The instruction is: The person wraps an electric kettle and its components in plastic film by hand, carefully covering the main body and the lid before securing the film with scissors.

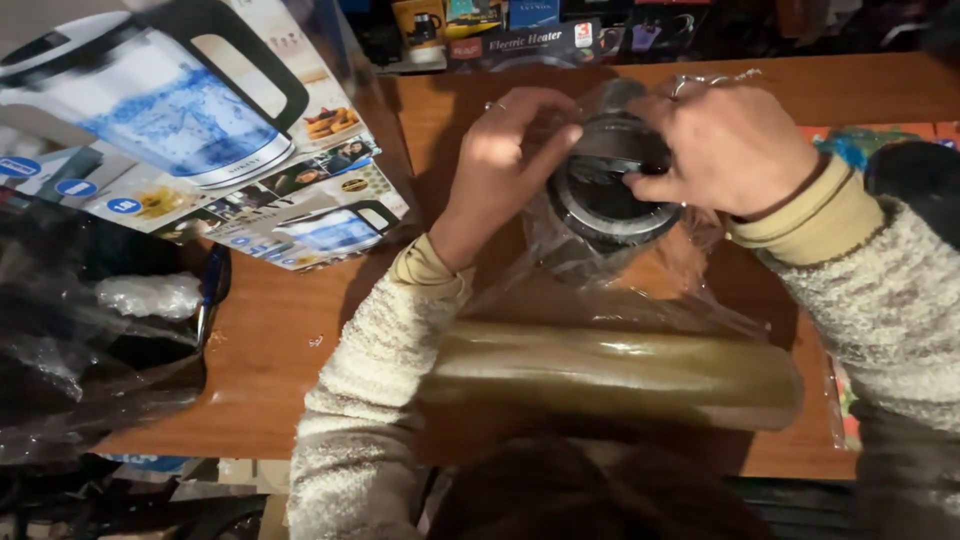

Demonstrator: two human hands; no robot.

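A round black-and-silver kettle part [606, 190] lies on the wooden table [270, 330], wrapped in clear plastic film [640, 290]. My left hand [505, 160] grips its left side through the film, a ring on one finger. My right hand [730, 145] clasps its right side and top, thumb pressed on the rim. The film runs from the part down to a thick greenish roll of wrap [615, 372] lying across the table's near edge.
A kettle's printed cardboard box [200, 140] stands at the far left. A black plastic bag [90, 330] with crumpled film sits at the left edge. Boxed goods [520, 35] line the shelf behind the table. A dark object [915, 175] rests at right.
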